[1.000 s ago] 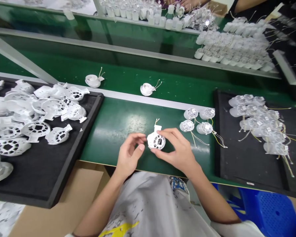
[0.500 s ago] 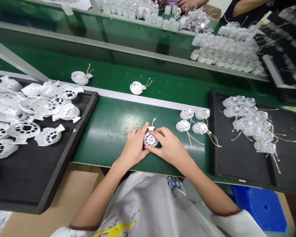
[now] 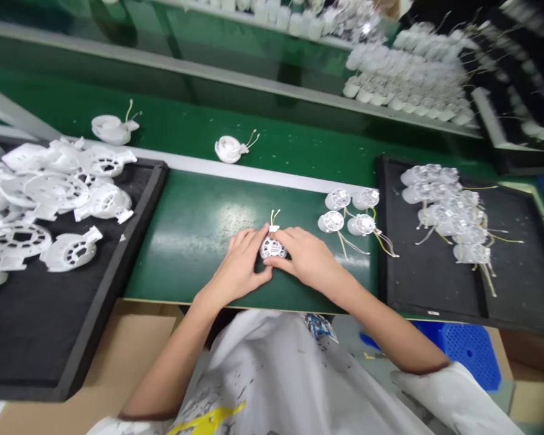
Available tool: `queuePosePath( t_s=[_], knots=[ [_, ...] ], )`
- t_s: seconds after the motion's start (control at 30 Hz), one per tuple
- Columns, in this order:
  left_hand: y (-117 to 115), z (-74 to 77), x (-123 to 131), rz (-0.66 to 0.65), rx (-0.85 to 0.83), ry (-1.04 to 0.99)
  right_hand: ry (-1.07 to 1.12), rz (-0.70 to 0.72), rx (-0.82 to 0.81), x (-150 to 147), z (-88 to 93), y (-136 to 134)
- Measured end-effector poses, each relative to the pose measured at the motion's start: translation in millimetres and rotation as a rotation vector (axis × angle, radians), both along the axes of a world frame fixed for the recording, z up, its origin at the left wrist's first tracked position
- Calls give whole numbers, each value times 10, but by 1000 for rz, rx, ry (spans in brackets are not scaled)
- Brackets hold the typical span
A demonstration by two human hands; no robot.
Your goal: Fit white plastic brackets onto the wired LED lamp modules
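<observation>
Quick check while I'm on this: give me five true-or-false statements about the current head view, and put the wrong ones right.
1. The left hand and right hand are both at a white slotted part. True.
2. The wires of that part come out on its near side. False: the wires stick out on its far side.
3. Four translucent cups are on the green table, left of the right tray. True.
4. The left tray holds translucent cups. False: the left tray holds white housings.
5. Two wired white pieces are beyond the pale strip. True.
</observation>
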State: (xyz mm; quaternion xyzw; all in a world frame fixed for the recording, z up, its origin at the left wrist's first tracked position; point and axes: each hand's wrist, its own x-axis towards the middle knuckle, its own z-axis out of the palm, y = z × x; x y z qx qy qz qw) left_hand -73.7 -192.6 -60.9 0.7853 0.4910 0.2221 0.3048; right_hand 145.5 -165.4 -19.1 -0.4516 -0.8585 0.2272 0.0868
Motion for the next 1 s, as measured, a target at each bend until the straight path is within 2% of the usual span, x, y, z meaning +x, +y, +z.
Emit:
queuePosePath(
  t_s=[0.07, 0.17, 0.23, 0.27, 0.33, 0.4, 0.47, 0.5, 0.57, 0.63, 0.7, 0.8, 0.83, 0.9, 1.0],
  knots=[
    [13, 92, -67, 26, -118, -145, 35, -16, 20, -21, 18, -46],
    [68, 191, -48, 175, -321, -371, 196, -62, 83, -52, 25, -117],
    [172, 224, 59, 160, -381, -458, 276, -115, 158, -20, 41, -144],
    [260, 234, 133, 108, -354, -444, 277, -142, 197, 24, 56, -154],
    [539, 256, 294, 60, -182, -306, 190, -252, 284, 171, 86, -161],
    [956, 287, 438, 106, 31, -117, 19, -433, 359, 354, 90, -136],
    [1448, 335, 544, 192, 161, -11, -141, -596, 380, 492, 55, -76],
    [1683, 360, 586, 222, 207, 25, -194, -634, 374, 524, 29, -43],
    [2046, 397, 662, 236, 270, 86, -236, -607, 366, 506, -25, -3],
    [2193, 398, 723, 215, 300, 124, -200, -483, 382, 420, -75, -22],
    [2091, 364, 724, 209, 362, 141, -101, -295, 393, 337, -120, -101],
    [1555, 289, 561, 239, 389, 36, 116, -96, 339, 317, -177, -295],
    [1319, 266, 483, 227, 341, -28, 206, -99, 303, 337, -196, -361],
    [857, 220, 345, 131, 185, -124, 399, -211, 206, 391, -240, -463],
    [377, 138, 270, -54, 27, -86, 609, -422, 24, 426, -321, -505]
  ],
)
